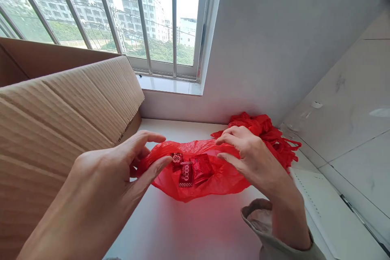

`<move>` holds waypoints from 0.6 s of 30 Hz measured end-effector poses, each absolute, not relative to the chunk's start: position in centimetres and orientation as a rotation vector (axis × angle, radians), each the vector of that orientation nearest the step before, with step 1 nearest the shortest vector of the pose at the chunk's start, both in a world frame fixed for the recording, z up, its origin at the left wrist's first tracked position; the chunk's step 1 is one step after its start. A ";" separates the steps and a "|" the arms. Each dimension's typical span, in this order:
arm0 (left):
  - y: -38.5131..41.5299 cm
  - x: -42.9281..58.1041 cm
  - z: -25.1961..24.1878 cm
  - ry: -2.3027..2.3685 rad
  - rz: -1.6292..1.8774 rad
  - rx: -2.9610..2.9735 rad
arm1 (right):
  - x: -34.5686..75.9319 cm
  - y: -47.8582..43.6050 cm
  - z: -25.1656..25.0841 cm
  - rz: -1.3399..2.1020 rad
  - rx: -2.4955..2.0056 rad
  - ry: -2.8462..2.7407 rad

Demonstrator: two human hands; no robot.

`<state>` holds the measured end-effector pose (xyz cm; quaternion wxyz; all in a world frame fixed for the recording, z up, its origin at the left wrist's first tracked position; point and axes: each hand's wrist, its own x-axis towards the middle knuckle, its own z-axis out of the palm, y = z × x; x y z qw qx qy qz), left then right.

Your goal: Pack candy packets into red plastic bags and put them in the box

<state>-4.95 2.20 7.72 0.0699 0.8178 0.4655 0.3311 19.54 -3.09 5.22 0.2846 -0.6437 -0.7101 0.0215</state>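
Observation:
A thin red plastic bag point(231, 178) lies with its mouth spread wide on the white surface. Inside it rest several small dark-red wrapped packets, one with white lettering point(185, 174) and a shinier one point(201, 168) beside it. My left hand point(112, 170) has the bag's left edge between thumb and fingers; the fingers behind the plastic are partly hidden. At the right side of the mouth, my right hand point(248, 152) has its thumb and fingers apart, with the fingertips at the bag's rim.
A large open cardboard box point(76, 105) stands close on the left. Behind my right hand lies a heap of crumpled red plastic bags point(271, 130) against the wall. A barred window point(158, 20) is at the back. White tabletop point(170, 227) extends in front.

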 end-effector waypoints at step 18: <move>3.6 -4.2 7.8 0.995 1.807 1.743 | 22.5 -5.0 6.9 0.240 -1.205 -1.069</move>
